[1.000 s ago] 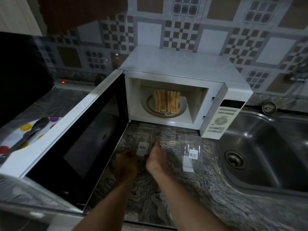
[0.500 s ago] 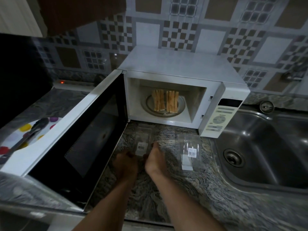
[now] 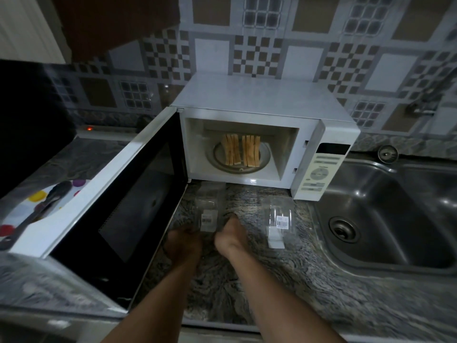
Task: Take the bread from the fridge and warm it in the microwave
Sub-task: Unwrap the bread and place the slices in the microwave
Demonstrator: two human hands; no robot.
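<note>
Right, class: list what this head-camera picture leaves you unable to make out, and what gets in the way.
Head view only:
- Fingers of the left hand and right hand: dim and turned away, so any grip on the clear package is unclear.
- Control panel lettering: too small, blurred.
- Spotted plate: partly hidden by the microwave door.

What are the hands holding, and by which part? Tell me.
The left hand and right hand are at the near end of the clear package, one at each corner; a closed grip cannot be told.
</note>
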